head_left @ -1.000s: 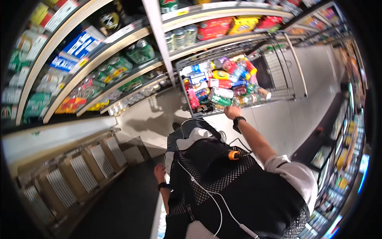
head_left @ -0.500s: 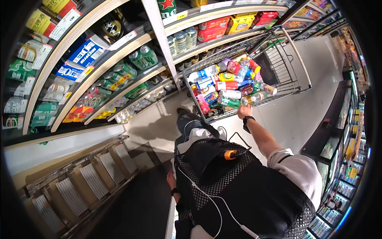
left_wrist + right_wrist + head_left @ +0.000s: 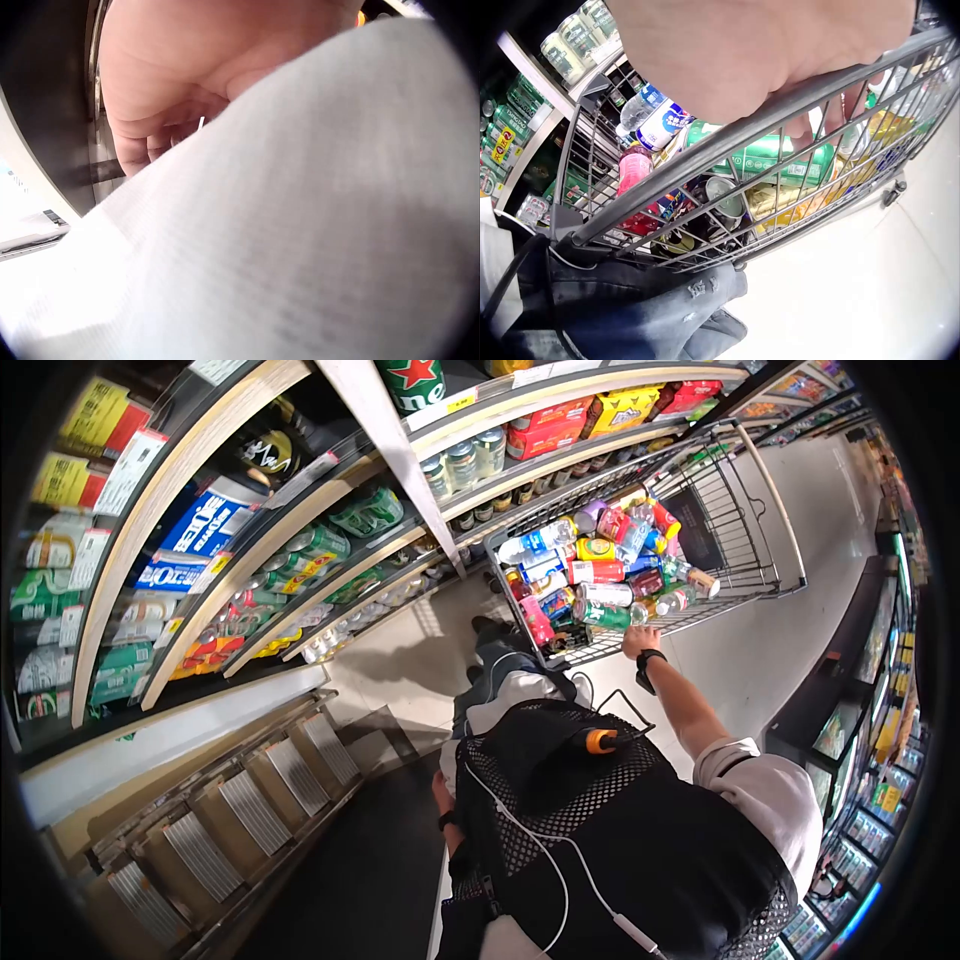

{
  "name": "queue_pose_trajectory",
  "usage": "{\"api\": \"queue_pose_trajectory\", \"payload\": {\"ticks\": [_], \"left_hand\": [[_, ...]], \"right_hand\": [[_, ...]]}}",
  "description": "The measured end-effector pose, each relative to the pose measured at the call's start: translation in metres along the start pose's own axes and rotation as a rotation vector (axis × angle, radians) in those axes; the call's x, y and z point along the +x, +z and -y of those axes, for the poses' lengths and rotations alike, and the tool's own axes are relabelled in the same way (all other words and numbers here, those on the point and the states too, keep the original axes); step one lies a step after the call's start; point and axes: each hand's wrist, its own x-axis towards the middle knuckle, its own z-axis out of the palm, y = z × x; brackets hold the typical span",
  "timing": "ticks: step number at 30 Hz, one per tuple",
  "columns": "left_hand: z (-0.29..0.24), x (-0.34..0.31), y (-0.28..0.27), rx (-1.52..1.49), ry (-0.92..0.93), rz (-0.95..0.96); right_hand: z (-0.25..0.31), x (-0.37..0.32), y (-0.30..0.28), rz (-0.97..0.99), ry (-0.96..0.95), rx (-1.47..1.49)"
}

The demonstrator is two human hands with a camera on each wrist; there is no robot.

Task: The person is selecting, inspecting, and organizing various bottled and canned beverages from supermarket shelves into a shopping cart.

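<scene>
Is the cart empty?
No, the cart is packed with cans and bottles, seen through its bars below the right hand gripping its rim.

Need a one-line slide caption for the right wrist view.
Right hand grips the rim of a wire cart loaded with cans and bottles.

Cart (image 3: 745,565) is plain grey wire, stuffed with colour: green can (image 3: 780,161), pink bottle (image 3: 634,169), white-and-blue bottle (image 3: 656,120). Black mesh vest (image 3: 560,800) lower centre, with an orange plug (image 3: 600,740). White sleeve (image 3: 765,795), faded blue-grey jeans (image 3: 652,304). Blue box (image 3: 200,525) upper left, red packs (image 3: 545,435) and yellow packs (image 3: 625,408) along the top.
</scene>
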Motion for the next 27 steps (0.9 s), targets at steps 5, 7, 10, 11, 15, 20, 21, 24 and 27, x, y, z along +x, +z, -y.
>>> {"api": "queue_pose_trajectory", "payload": {"ticks": [5,7,10,11,15,20,21,24,27], "left_hand": [[0.046,0.045,-0.009,-0.105,0.065,0.100],[0.029,0.057,-0.005,-0.041,0.103,0.086],[-0.009,0.051,0.003,0.030,0.082,0.091],[-0.027,0.053,0.008,0.040,0.086,0.103],[-0.078,0.056,0.024,0.090,0.073,0.170],[-0.125,0.062,0.028,0.165,0.071,0.226],[-0.136,0.061,0.031,0.172,0.078,0.234],[-0.165,0.067,0.033,0.198,0.097,0.248],[-0.188,0.071,0.036,0.224,0.111,0.257]], "right_hand": [[-0.002,0.012,0.000,-0.003,0.026,0.026],[-0.010,0.022,0.005,-0.032,0.041,0.030],[-0.021,0.025,0.014,0.015,0.071,0.005],[-0.025,0.033,0.025,0.022,0.088,0.006],[-0.020,0.014,0.011,0.019,0.129,-0.090],[-0.018,0.014,0.012,0.104,0.128,-0.117],[-0.019,0.013,0.011,0.091,0.132,-0.101],[-0.021,0.015,0.006,0.102,0.119,-0.162],[-0.024,0.018,0.007,0.131,0.168,-0.122]]}}
